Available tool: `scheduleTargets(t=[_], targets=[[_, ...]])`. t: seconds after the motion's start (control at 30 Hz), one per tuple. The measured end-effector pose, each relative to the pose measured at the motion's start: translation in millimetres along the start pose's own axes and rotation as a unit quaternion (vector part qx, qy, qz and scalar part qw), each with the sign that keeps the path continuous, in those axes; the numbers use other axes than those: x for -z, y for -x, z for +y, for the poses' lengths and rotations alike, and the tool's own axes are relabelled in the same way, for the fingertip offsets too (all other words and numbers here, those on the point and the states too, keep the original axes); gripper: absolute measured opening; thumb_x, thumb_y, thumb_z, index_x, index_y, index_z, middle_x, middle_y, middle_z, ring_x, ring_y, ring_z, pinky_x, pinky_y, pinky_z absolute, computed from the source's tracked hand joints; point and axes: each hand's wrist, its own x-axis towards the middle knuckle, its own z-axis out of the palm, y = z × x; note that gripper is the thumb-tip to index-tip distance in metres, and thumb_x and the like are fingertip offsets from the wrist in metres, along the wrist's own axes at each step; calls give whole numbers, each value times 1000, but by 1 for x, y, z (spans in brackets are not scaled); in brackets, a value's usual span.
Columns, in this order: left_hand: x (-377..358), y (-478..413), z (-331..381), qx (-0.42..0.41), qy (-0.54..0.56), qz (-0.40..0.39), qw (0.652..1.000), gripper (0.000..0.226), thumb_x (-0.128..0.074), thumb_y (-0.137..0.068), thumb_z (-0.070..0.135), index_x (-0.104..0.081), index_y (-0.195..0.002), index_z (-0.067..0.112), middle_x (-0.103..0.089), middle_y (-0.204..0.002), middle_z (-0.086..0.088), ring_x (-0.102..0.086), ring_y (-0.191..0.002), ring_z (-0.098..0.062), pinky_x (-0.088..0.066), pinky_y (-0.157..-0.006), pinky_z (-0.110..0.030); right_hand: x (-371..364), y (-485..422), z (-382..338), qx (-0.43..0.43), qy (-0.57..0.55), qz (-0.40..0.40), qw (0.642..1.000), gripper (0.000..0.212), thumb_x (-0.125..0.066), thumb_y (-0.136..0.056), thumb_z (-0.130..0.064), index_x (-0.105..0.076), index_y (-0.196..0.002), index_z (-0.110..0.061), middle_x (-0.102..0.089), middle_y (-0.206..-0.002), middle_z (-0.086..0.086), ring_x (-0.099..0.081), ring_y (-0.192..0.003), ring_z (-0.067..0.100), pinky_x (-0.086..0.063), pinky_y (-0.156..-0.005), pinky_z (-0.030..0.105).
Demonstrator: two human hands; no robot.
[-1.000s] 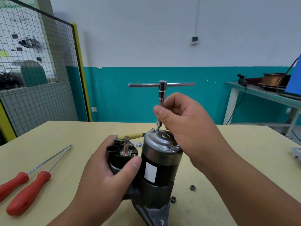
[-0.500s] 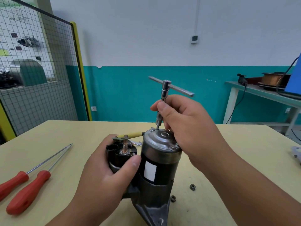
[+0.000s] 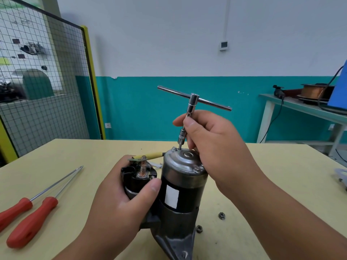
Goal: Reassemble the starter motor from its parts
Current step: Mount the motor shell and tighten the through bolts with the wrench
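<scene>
Both hands busy: left hand (image 3: 120,201) grips starter motor (image 3: 180,186); right hand (image 3: 212,145) pinches T-handle wrench (image 3: 189,113) shaft.

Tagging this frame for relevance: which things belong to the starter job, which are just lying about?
Job: starter motor, gripped by left hand; T-handle wrench, pinched by right hand; two loose nuts, likely its parts.
Lying about: two red screwdrivers; wire spool on the side bench.

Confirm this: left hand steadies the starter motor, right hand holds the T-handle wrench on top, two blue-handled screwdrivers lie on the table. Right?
No: in the head view the screwdrivers have red handles, not blue. Left hand on starter motor, right hand on wrench: correct.
</scene>
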Motion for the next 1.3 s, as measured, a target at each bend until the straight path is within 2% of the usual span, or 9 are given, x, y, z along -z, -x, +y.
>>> scheduleTargets(t=[0.17, 0.33, 0.5, 0.7, 0.83, 1.0, 1.17, 1.23, 1.3], targets=[[-1, 0, 0, -2, -7, -1, 1000, 38, -63, -66, 64, -68, -97, 43, -74, -84, 11, -72, -78, -8, -54, -66, -38, 0, -1, 0, 15, 9, 20, 1000, 22, -68, -99, -31, -64, -83, -17, -58, -56, -9, -48, -50, 4, -40, -49, 16], [0, -1, 1, 1, -6, -2, 1000, 34, -63, -65, 64, -68, -93, 44, -74, -82, 13, -72, -79, -6, -54, -62, -14, 1, -1, 1, -6, 11, 21, 1000, 18, -59, -103, -35, -71, -95, -26, -58, -59, -12, -49, -52, 1, -42, -54, 20], [0, 0, 1, -2, 5, -8, 1000, 31, -64, -65, 62, -69, -91, 45, -74, -80, 12, -72, -77, -6, -54, -63, -12, -1, -1, 0, -13, -14, 9, 1000, 25, -54, -107, -23, -76, -95, -27, -57, -56, -13, -51, -51, -3, -40, -49, 9], [-1, -1, 4, -10, 5, -6, 1000, 28, -63, -65, 62, -68, -87, 46, -74, -81, 13, -71, -80, -3, -50, -58, -7, 0, -2, 1, 3, 16, 11, 1000, 19, -66, -100, -33, -66, -86, -20, -58, -62, -11, -50, -55, 3, -42, -55, 20], [-2, 0, 5, -11, 15, -5, 1000, 27, -64, -64, 60, -68, -85, 44, -73, -80, 12, -71, -78, -3, -50, -51, -7, -1, -1, 0, -5, 12, 18, 1000, 15, -63, -101, -35, -69, -91, -25, -57, -59, -16, -47, -54, 3, -39, -61, 30], [-1, 0, 4, -3, 18, -9, 1000, 31, -64, -64, 61, -69, -90, 45, -74, -82, 11, -72, -82, -5, -52, -53, -9, -1, 1, 1, -15, 12, 5, 1000, 22, -54, -105, -29, -74, -96, -32, -55, -60, -18, -50, -59, 0, -41, -64, 25], [-1, -1, 3, -3, 8, -3, 1000, 32, -64, -65, 62, -69, -90, 43, -74, -82, 11, -72, -81, -5, -51, -56, -8, 0, -1, 1, 6, 28, -2, 1000, 22, -58, -104, -28, -74, -90, -27, -59, -56, -17, -52, -53, -2, -40, -51, 12], [-1, -1, 3, -4, 9, 0, 1000, 32, -64, -65, 62, -69, -90, 42, -74, -81, 12, -71, -80, -4, -51, -54, -9, -1, -2, 1, 10, 29, 2, 1000, 21, -64, -101, -31, -67, -83, -22, -57, -56, -14, -48, -51, 0, -40, -52, 17], [0, 0, 3, -8, -3, -1, 1000, 34, -64, -66, 63, -68, -93, 42, -74, -83, 11, -71, -79, -6, -53, -60, -18, -1, -2, 2, 7, 19, 10, 1000, 23, -68, -99, -34, -62, -83, -18, -57, -59, -10, -48, -53, 6, -41, -58, 27]])
